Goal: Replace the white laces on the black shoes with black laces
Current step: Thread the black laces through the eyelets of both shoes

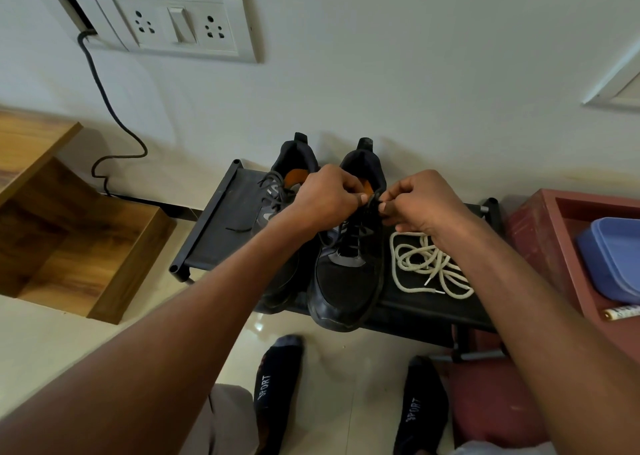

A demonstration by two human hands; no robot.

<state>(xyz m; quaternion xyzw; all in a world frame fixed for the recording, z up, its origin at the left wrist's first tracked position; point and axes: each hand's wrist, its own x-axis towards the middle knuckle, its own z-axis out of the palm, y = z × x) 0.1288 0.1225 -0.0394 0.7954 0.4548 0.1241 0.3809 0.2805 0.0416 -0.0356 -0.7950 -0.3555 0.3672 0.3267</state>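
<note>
Two matte black mesh sneakers [346, 274] sit on a black fabric rack [214, 226]; a coil of cream woven rope laces [427, 264] lies just right of them. Over the right sneaker's top eyelets, left hand [329, 198] and right hand [420, 205] both pinch thin black cord lace [374, 200], fingers curled.

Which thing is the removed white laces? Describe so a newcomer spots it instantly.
Find the low black rack against the wall. On its top, right of the two black shoes, under the right hand, lies a loose tangle of white laces. It is the only pale, coiled thing there.
</note>
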